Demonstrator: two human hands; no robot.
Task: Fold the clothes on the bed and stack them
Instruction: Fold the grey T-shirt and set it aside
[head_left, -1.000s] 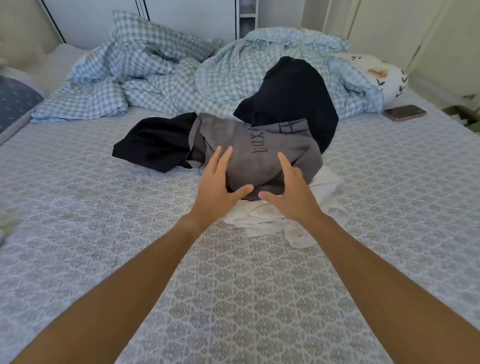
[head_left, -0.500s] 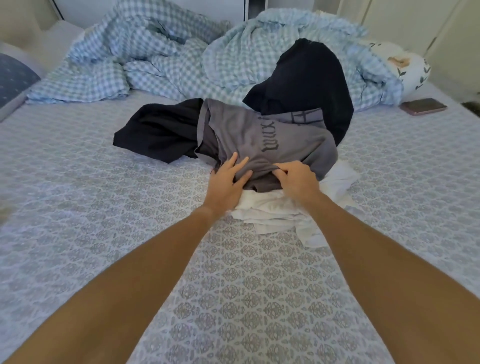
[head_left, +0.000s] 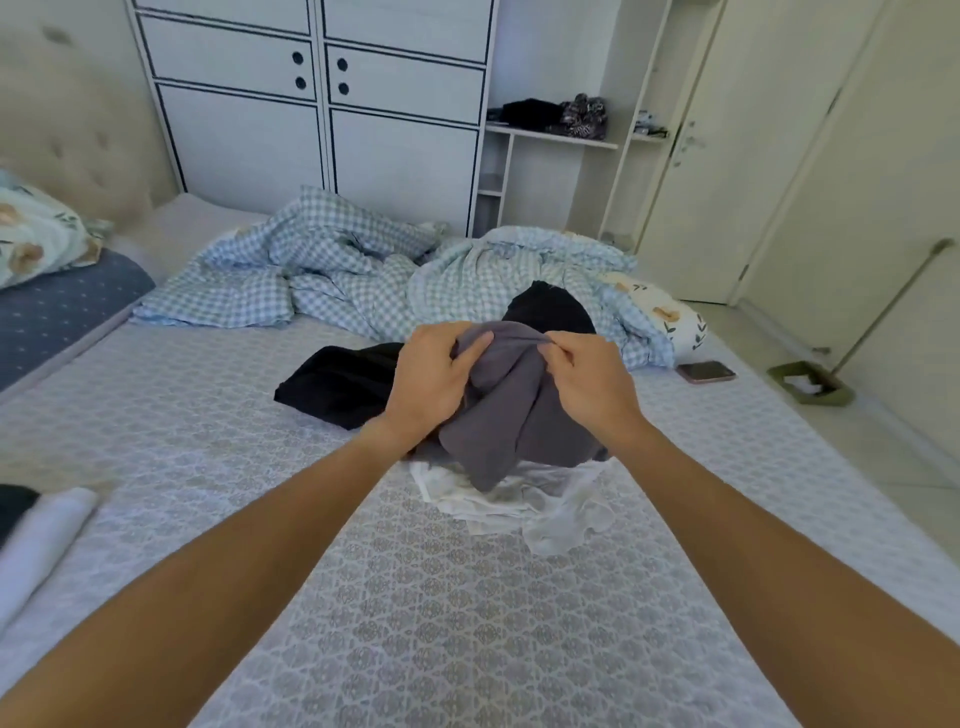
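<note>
**Grey shirt held up by both hands**

The grey shirt (head_left: 511, 410) hangs bunched above the white clothes (head_left: 514, 499) mid-bed (head_left: 415, 597). Left hand (head_left: 428, 376) and right hand (head_left: 589, 384) each pinch its top edge, fingers curled.

Bare patterned bed sheet (head_left: 218, 415) lies open at centre left and along the bottom of the frame. The rumpled checked duvet (head_left: 332, 275) blocks the upper middle, black clothes (head_left: 337, 384) the centre, and a phone (head_left: 705, 371) lies at the right edge.
</note>
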